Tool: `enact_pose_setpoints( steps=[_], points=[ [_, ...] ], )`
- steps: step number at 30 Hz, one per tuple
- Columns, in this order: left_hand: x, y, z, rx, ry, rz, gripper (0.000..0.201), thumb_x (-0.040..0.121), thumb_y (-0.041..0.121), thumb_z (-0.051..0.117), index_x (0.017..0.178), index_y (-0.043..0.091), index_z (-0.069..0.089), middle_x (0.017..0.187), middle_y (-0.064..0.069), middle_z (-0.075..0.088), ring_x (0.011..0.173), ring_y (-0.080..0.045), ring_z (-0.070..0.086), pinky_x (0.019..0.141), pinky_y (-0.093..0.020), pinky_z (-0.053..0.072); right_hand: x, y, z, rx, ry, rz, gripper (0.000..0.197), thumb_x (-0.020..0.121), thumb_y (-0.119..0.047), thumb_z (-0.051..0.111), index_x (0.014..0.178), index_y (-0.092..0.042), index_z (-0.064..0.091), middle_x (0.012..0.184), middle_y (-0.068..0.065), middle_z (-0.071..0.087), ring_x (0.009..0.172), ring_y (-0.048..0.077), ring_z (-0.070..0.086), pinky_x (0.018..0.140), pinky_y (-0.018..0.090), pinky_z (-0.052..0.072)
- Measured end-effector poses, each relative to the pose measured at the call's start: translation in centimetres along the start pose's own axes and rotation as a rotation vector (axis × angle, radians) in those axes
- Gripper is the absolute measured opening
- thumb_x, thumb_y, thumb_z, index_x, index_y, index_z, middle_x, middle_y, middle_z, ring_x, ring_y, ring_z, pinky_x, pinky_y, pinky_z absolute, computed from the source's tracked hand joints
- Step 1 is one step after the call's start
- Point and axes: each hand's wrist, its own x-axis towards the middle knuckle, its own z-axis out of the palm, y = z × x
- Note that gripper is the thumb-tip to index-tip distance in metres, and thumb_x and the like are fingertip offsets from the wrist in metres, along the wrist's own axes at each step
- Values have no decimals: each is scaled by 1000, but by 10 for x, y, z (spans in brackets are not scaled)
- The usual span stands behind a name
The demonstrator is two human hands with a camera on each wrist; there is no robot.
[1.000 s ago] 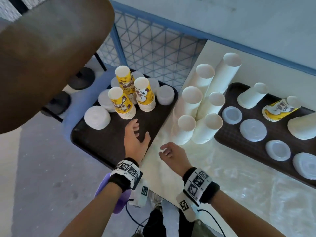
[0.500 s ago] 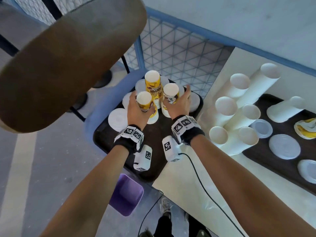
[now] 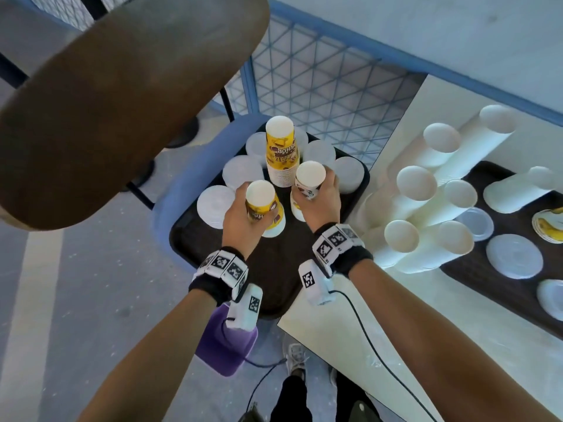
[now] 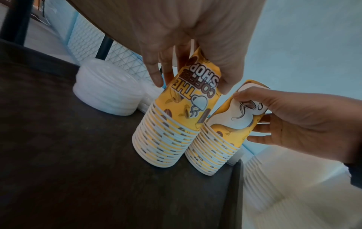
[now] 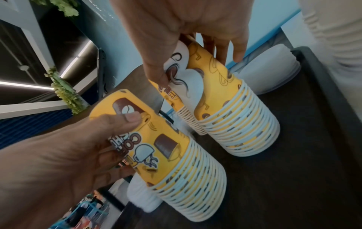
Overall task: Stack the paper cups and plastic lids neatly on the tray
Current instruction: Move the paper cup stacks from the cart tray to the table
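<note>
Three stacks of upside-down yellow paper cups stand on the dark tray (image 3: 213,251). My left hand (image 3: 240,217) grips the near-left stack (image 3: 262,205) around its upper cup. The near-right stack (image 3: 309,181) is held the same way by my right hand (image 3: 323,199). Both stacks rest on the tray (image 4: 78,155), almost touching. A taller third stack (image 3: 280,150) stands behind them, untouched. White plastic lid stacks (image 3: 214,205) ring the cups at the tray's left, back and right. The left wrist view shows the left stack (image 4: 176,116), and the right wrist view shows the right stack (image 5: 235,116).
Tall stacks of plain white cups (image 3: 426,208) lean on the white table to the right. Beyond them a second dark tray (image 3: 457,269) carries loose lids (image 3: 515,260) and lying cups. A brown round tabletop (image 3: 122,102) overhangs at the left; a purple bin (image 3: 225,345) stands below.
Both hands went from the tray's near edge, holding nothing, forward to the two front cup stacks and took hold of them. The head camera swung left, nearer the tray.
</note>
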Motion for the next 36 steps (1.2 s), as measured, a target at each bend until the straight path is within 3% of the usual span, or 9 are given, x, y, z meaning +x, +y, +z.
enact_pose_setpoints(
  steps=[3, 7, 12, 16, 20, 25, 29, 33, 36],
  points=[
    [-25, -8, -9, -13, 5, -7, 60, 72, 24, 78, 119, 34, 41, 112, 9, 54, 107, -13, 54, 96, -39, 48, -25, 5, -3, 10, -24, -21, 64, 70, -19, 77, 122, 0, 47, 118, 19, 51, 111, 34, 51, 94, 44, 44],
    [-53, -17, -18, 2, 13, 6, 60, 63, 41, 74, 111, 48, 38, 109, 11, 55, 107, -14, 55, 93, -38, 49, -60, 11, -8, 13, -116, -50, 66, 69, -22, 78, 125, -6, 47, 120, 14, 51, 112, 27, 49, 93, 35, 42],
    [-62, -29, -13, -76, 28, -43, 70, 59, 34, 80, 115, 41, 39, 119, 4, 54, 112, -14, 54, 95, -42, 49, -76, 22, -6, 13, -152, -61, 68, 64, -26, 81, 123, -11, 49, 120, 8, 53, 112, 22, 47, 94, 32, 42],
    [-62, -46, -5, -104, -3, -169, 86, 49, 49, 79, 122, 41, 36, 129, 4, 52, 119, -15, 52, 99, -45, 46, -74, 28, -4, 20, -200, 55, 82, 60, -28, 84, 129, -15, 42, 126, 8, 50, 119, 24, 47, 98, 35, 43],
    [-65, -55, 3, -118, -34, -250, 88, 46, 54, 77, 121, 47, 32, 126, 10, 54, 118, -14, 53, 102, -41, 44, -71, 42, 2, -14, -272, 158, 85, 61, -31, 84, 132, -21, 38, 130, 5, 53, 121, 23, 49, 94, 31, 42],
    [-66, -58, 10, -67, -20, -282, 90, 60, 38, 84, 134, 29, 32, 128, 2, 55, 117, -19, 53, 102, -39, 44, -70, 48, 4, -17, -284, 172, 79, 62, -28, 84, 128, -18, 43, 122, 3, 61, 114, 22, 56, 87, 23, 41],
    [-67, -58, 9, -61, -1, -259, 94, 54, 50, 78, 133, 28, 33, 128, 1, 56, 116, -18, 55, 101, -39, 45, -71, 46, 5, 5, -274, 156, 76, 63, -23, 83, 128, -17, 43, 120, 3, 62, 113, 21, 57, 85, 21, 41],
    [-70, -56, 7, -88, 36, -257, 79, 66, 21, 83, 130, 22, 38, 122, 1, 58, 111, -18, 57, 99, -37, 46, -83, 42, -3, 77, -242, 138, 77, 60, -23, 85, 126, -20, 45, 116, 0, 63, 107, 17, 59, 87, 23, 46],
    [-74, -50, 6, -142, 31, -230, 77, 66, 13, 82, 132, 12, 41, 117, 0, 60, 104, -12, 59, 93, -24, 47, -100, 45, -25, 158, -187, 163, 73, 58, -20, 86, 121, -18, 50, 105, -7, 65, 97, 7, 62, 82, 16, 49]
  ],
)
